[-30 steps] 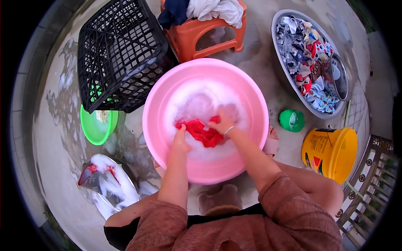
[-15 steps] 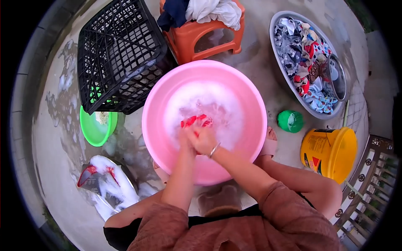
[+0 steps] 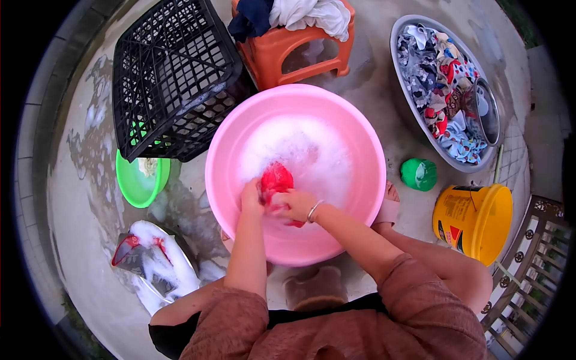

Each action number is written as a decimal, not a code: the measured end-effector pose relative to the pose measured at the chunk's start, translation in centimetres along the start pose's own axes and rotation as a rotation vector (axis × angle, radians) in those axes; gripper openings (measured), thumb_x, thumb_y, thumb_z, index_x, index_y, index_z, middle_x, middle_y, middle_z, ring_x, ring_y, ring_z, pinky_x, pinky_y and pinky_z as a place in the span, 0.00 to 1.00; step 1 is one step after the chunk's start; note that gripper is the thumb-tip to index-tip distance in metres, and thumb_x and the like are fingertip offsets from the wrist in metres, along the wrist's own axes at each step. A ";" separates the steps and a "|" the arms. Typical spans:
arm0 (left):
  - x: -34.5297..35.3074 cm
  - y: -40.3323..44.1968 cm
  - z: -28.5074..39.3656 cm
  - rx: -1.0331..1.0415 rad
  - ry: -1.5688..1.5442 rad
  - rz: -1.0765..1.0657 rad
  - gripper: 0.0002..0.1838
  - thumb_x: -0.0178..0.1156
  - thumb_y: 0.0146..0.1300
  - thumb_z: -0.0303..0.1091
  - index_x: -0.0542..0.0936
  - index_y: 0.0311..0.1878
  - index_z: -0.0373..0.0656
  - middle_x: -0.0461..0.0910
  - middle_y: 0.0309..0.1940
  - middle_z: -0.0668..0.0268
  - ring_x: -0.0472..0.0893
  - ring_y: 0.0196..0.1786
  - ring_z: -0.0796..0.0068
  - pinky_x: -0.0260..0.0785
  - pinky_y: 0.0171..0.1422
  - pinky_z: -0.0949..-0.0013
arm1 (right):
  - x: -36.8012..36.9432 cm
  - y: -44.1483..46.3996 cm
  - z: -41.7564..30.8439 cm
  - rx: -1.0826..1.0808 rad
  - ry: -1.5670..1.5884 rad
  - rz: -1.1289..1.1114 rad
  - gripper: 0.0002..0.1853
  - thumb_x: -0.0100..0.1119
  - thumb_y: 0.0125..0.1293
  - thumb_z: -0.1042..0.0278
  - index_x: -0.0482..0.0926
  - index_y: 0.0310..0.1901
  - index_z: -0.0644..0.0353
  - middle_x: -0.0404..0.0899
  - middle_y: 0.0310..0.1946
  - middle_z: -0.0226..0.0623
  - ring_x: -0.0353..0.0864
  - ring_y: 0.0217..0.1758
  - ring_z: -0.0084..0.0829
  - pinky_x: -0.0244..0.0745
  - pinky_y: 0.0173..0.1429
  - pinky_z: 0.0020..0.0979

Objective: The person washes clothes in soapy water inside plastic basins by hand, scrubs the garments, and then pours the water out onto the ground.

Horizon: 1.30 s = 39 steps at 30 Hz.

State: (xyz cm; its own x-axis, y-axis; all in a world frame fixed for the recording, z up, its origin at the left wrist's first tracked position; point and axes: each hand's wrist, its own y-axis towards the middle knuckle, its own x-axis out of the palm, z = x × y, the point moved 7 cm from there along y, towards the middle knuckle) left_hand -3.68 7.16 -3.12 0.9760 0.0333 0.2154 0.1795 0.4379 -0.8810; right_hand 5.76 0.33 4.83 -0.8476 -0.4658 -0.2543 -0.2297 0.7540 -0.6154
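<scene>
So, left to right: black crate [image 3: 180, 78], then pink basin [image 3: 367, 174] with suds [image 3: 327, 153]. Left hand [image 3: 252, 197] touches red cloth [image 3: 276, 176] inside the basin — finger opening can't tell, partly hidden. Right hand [image 3: 295, 206] (bracelet [image 3: 314, 211] on wrist) curls nearly closed, gripping the cloth — yellow bucket [image 3: 459, 213] far right.

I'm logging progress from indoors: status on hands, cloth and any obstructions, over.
Left hand against red cloth, right hand gripping it. Cloth bunched inside pink basin, suds beyond. Nothing visibly blocking either hand.
</scene>
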 end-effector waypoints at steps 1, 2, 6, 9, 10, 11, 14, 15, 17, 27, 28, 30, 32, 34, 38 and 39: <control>0.3 -0.4 -0.3 -0.074 0.120 -0.051 0.15 0.47 0.53 0.34 0.66 0.43 0.38 0.72 0.27 0.63 0.74 0.27 0.70 0.69 0.31 0.66 | -0.8 -0.6 -2.9 -0.268 -0.019 0.148 0.09 0.49 0.50 0.63 0.72 0.33 0.56 0.70 0.37 0.41 0.68 0.43 0.39 0.64 0.46 0.34; 2.4 -1.1 -0.5 -0.162 0.100 -0.340 0.20 0.46 0.55 0.38 0.62 0.49 0.39 0.72 0.35 0.62 0.74 0.34 0.68 0.68 0.40 0.65 | -1.6 -1.9 -5.7 -0.536 -0.038 0.300 0.06 0.51 0.49 0.65 0.73 0.28 0.57 0.70 0.37 0.39 0.68 0.41 0.38 0.62 0.46 0.35; 7.0 -7.1 2.1 0.127 -0.081 -0.542 0.19 0.44 0.55 0.39 0.63 0.49 0.39 0.70 0.39 0.61 0.73 0.39 0.67 0.67 0.45 0.65 | -5.7 -4.9 -10.1 -0.697 0.132 0.517 0.08 0.59 0.42 0.64 0.72 0.20 0.57 0.70 0.37 0.36 0.68 0.43 0.38 0.63 0.47 0.33; 10.2 -12.0 3.8 0.401 -0.265 -0.751 0.19 0.43 0.56 0.39 0.63 0.49 0.40 0.69 0.43 0.61 0.71 0.44 0.66 0.65 0.49 0.64 | -8.9 -8.4 -11.9 -0.852 -0.070 0.707 0.09 0.62 0.38 0.64 0.72 0.22 0.53 0.69 0.40 0.33 0.67 0.46 0.36 0.60 0.51 0.39; 10.3 -12.6 4.0 0.515 -0.138 -0.728 0.19 0.41 0.58 0.38 0.62 0.50 0.41 0.65 0.48 0.59 0.66 0.52 0.64 0.59 0.56 0.63 | -8.9 -9.6 -12.4 -0.920 -0.287 0.731 0.10 0.60 0.38 0.65 0.71 0.24 0.52 0.68 0.41 0.32 0.65 0.48 0.34 0.56 0.51 0.42; 10.0 -12.3 3.8 0.509 -0.138 -0.734 0.19 0.41 0.58 0.38 0.62 0.50 0.41 0.65 0.48 0.59 0.66 0.52 0.64 0.59 0.56 0.63 | -8.6 -10.3 -12.7 -0.984 -0.504 0.743 0.11 0.58 0.37 0.66 0.71 0.26 0.51 0.67 0.42 0.31 0.63 0.50 0.33 0.52 0.52 0.46; 10.2 -11.5 2.0 0.084 -0.290 -0.703 0.18 0.47 0.57 0.40 0.67 0.45 0.38 0.69 0.43 0.60 0.69 0.49 0.67 0.63 0.51 0.68 | -7.5 -10.8 -12.2 -1.060 -0.659 0.554 0.11 0.59 0.38 0.64 0.70 0.26 0.49 0.68 0.42 0.32 0.64 0.50 0.34 0.53 0.53 0.48; 11.2 -11.5 2.1 -0.021 -0.320 -0.637 0.17 0.47 0.57 0.41 0.68 0.43 0.38 0.70 0.41 0.60 0.70 0.46 0.67 0.64 0.49 0.68 | -6.8 -11.1 -12.1 -1.094 -0.706 0.411 0.09 0.60 0.38 0.65 0.70 0.23 0.50 0.69 0.40 0.33 0.67 0.48 0.33 0.55 0.54 0.45; 12.4 -12.2 1.5 -0.128 -0.211 -0.604 0.15 0.46 0.57 0.41 0.69 0.40 0.39 0.70 0.36 0.61 0.71 0.41 0.68 0.65 0.45 0.68 | -5.1 -10.7 -10.7 -1.172 -0.770 0.432 0.08 0.57 0.40 0.65 0.69 0.25 0.48 0.69 0.39 0.32 0.68 0.45 0.33 0.56 0.53 0.48; 12.6 -12.4 0.6 -0.132 -0.211 -0.727 0.16 0.47 0.57 0.45 0.71 0.25 0.43 0.72 0.22 0.64 0.73 0.26 0.72 0.67 0.33 0.70 | -5.7 -9.5 -9.7 -0.578 -0.215 1.264 0.10 0.60 0.34 0.66 0.71 0.22 0.53 0.68 0.30 0.35 0.67 0.34 0.36 0.62 0.36 0.39; 12.5 -12.1 1.1 -0.030 -0.194 -0.734 0.16 0.47 0.57 0.45 0.71 0.25 0.43 0.72 0.22 0.64 0.73 0.27 0.73 0.66 0.33 0.71 | -5.9 -8.8 -8.7 -0.516 -0.124 1.371 0.09 0.58 0.42 0.64 0.71 0.22 0.57 0.68 0.26 0.33 0.66 0.29 0.31 0.61 0.32 0.32; 9.3 -7.3 0.1 0.147 -0.072 -0.501 0.16 0.48 0.57 0.44 0.71 0.32 0.39 0.73 0.29 0.63 0.73 0.34 0.70 0.65 0.39 0.71 | -6.3 -5.5 -4.1 -0.342 0.477 1.199 0.10 0.55 0.47 0.61 0.71 0.22 0.59 0.69 0.24 0.33 0.67 0.28 0.29 0.61 0.33 0.30; 7.0 -7.0 3.2 0.493 0.459 -0.061 0.20 0.46 0.58 0.45 0.73 0.37 0.34 0.75 0.26 0.60 0.75 0.35 0.63 0.64 0.42 0.70 | -6.5 -3.4 -0.6 -0.001 1.066 0.961 0.17 0.47 0.55 0.54 0.71 0.23 0.62 0.70 0.20 0.34 0.67 0.27 0.25 0.62 0.34 0.27; 5.6 -5.9 5.3 0.624 0.603 0.007 0.21 0.46 0.58 0.44 0.72 0.41 0.33 0.75 0.30 0.57 0.74 0.38 0.61 0.63 0.45 0.69 | -8.9 -4.0 2.4 0.130 0.827 0.976 0.22 0.41 0.57 0.50 0.72 0.25 0.64 0.72 0.21 0.40 0.68 0.27 0.34 0.64 0.36 0.30; 3.2 -5.1 7.8 0.984 1.231 0.182 0.23 0.44 0.59 0.43 0.65 0.50 0.33 0.67 0.46 0.49 0.68 0.49 0.59 0.58 0.53 0.66 | -9.3 -3.7 9.3 0.508 0.136 0.847 0.24 0.33 0.58 0.45 0.73 0.40 0.55 0.70 0.40 0.50 0.68 0.46 0.45 0.61 0.50 0.40; 2.9 -4.9 7.3 0.984 1.230 0.189 0.23 0.44 0.59 0.43 0.65 0.50 0.33 0.67 0.46 0.49 0.68 0.49 0.59 0.58 0.53 0.66 | -8.2 -3.7 9.1 0.502 0.135 0.843 0.24 0.33 0.58 0.45 0.73 0.40 0.55 0.70 0.40 0.50 0.68 0.46 0.45 0.61 0.50 0.40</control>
State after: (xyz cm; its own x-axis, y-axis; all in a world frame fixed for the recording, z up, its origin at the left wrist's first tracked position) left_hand -2.57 11.67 4.87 0.5615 -0.3502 -0.7497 0.3789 0.9143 -0.1434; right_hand 17.89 -2.86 2.34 -0.6949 0.2134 -0.6867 0.6770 0.5160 -0.5248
